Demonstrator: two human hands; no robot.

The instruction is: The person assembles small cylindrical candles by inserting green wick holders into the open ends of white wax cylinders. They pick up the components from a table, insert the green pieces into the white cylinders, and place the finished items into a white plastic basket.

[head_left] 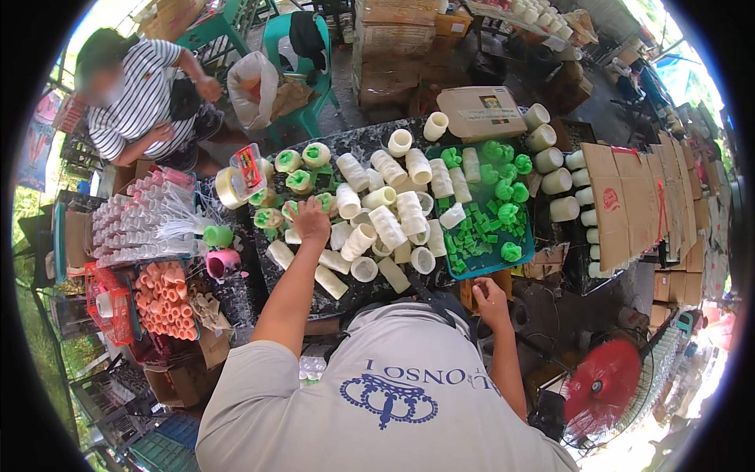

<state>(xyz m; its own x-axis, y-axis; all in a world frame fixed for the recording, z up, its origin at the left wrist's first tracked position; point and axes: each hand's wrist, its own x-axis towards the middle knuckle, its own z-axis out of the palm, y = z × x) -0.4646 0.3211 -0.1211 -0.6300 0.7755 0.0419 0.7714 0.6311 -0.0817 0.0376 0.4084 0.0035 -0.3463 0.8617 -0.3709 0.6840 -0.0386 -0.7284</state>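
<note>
My left hand (312,222) reaches over the dark table, its fingers closed around a green-and-cream moulded piece (324,201) that is partly hidden beneath them. Similar cream pieces with green tops (299,182) stand just beyond it. Beside that hand lies a heap of hollow cream cylinders (387,228) with bumpy sides, some upright and some tipped over. Low at the table's near edge, my right hand (491,303) hangs with loosely bent fingers and nothing visible in it. Close to it is a teal tray (458,274) holding green flower-like pieces (507,212) and small green blocks (472,230).
Tape rolls (230,189) sit at the table's far left. Further left are orange ring-shaped pieces (165,300) and clear plastic cups (141,220). Cardboard (629,197) stands at right, above a red-bladed fan (602,387). Another person (145,94) is at far left.
</note>
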